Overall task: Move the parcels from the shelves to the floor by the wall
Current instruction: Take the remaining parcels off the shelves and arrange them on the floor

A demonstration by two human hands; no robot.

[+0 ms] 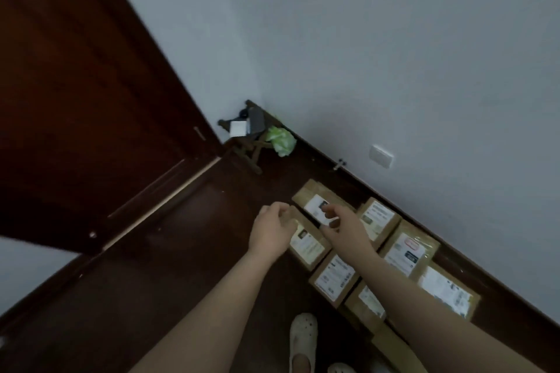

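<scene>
Several brown cardboard parcels with white labels lie in two rows on the dark floor [188, 266] along the white wall [394, 70]. The farthest parcel [312, 195] lies flat at the end of the row by the wall. My right hand [342, 228] is over it, with its fingertips on the white label. My left hand [271, 232] hovers at the parcel's near-left corner with loosely curled fingers; I cannot tell whether it touches the box. A second parcel [309, 247] lies right under both wrists. More parcels [406, 251] continue to the right.
A dark wooden door [75, 100] stands open on the left. In the corner sit a small folding stool [248, 133] with things on it and a green bag [280, 139]. A wall socket [380, 156] is above the skirting. My white shoes [301, 342] stand beside the parcels.
</scene>
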